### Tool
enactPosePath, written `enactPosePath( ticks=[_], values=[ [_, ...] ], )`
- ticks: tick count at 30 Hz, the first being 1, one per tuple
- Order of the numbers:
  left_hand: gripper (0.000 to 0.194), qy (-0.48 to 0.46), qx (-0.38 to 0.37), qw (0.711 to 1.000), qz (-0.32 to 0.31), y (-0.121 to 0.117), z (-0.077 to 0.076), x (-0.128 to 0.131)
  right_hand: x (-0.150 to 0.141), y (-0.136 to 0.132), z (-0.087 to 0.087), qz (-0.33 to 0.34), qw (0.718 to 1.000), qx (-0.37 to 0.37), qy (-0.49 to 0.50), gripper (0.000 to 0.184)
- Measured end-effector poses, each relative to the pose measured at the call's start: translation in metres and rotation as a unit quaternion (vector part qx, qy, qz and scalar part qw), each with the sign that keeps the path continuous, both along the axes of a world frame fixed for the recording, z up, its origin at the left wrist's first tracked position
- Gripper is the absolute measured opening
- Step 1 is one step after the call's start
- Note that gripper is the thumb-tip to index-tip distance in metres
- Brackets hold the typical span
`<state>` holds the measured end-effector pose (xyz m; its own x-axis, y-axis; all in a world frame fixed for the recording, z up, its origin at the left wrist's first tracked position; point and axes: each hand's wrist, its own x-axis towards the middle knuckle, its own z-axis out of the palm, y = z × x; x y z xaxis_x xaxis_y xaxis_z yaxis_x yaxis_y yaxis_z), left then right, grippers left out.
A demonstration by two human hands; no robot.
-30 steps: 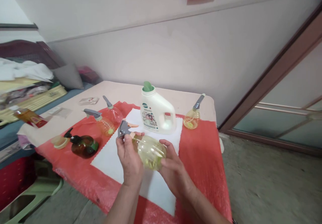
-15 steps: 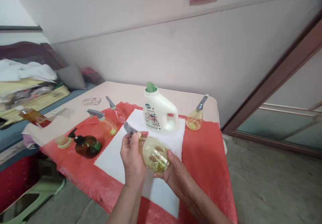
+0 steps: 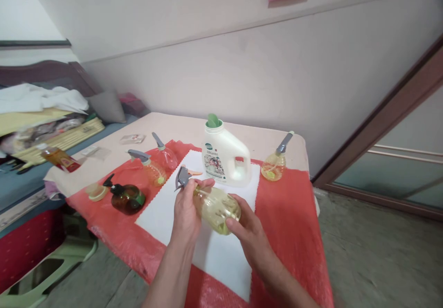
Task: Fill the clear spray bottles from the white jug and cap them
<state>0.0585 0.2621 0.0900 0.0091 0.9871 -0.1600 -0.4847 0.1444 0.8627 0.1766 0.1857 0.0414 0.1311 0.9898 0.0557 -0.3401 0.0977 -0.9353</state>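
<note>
Between my hands is a clear yellowish spray bottle, tilted on its side above a white cloth. My left hand is closed around its neck, just below the grey trigger head, which points left and shows an orange part. Fingers and thumb of my right hand grip the bottle's base end. Behind it stands a white jug with a green piece in its open mouth and a printed label.
On the red cloth at right stands another spray bottle. At left are two more spray bottles, a brown pump bottle and a pale cap. A bottle of amber liquid lies beyond the table's left side.
The spray bottle has been turned in my hands, so its trigger and orange part now show. My right thumb has shifted on the base. The whole view has swung slightly left.
</note>
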Motion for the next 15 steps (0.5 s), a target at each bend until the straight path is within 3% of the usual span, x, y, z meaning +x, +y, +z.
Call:
enactPosePath(
  ticks=[3, 7, 9, 10, 12, 15],
  values=[
    [0.033, -0.003, 0.005, 1.0, 0.022, -0.002, -0.002, 0.002, 0.002, -0.002, -0.004, -0.061, 0.979, 0.084, -0.175, 0.067],
    [0.032, -0.018, 0.002, 1.0, 0.021, -0.005, -0.002, 0.007, 0.002, -0.006, -0.011, -0.155, 0.88, 0.21, -0.397, 0.07],
    [0.033, -0.021, -0.001, 1.0, 0.018, -0.006, -0.002, 0.009, 0.0, -0.008, -0.013, -0.186, 0.839, 0.252, -0.446, 0.07],
    [0.033, -0.021, -0.002, 1.0, 0.016, -0.007, -0.002, 0.009, -0.001, -0.009, -0.012, -0.193, 0.832, 0.259, -0.451, 0.07],
    [0.032, -0.016, -0.002, 1.0, 0.017, -0.007, -0.001, 0.009, -0.002, -0.009, -0.009, -0.19, 0.86, 0.233, -0.412, 0.07],
    [0.031, -0.006, 0.002, 1.0, 0.012, -0.007, 0.001, 0.006, 0.0, -0.005, 0.002, -0.101, 0.975, 0.064, -0.187, 0.058]
  ],
)
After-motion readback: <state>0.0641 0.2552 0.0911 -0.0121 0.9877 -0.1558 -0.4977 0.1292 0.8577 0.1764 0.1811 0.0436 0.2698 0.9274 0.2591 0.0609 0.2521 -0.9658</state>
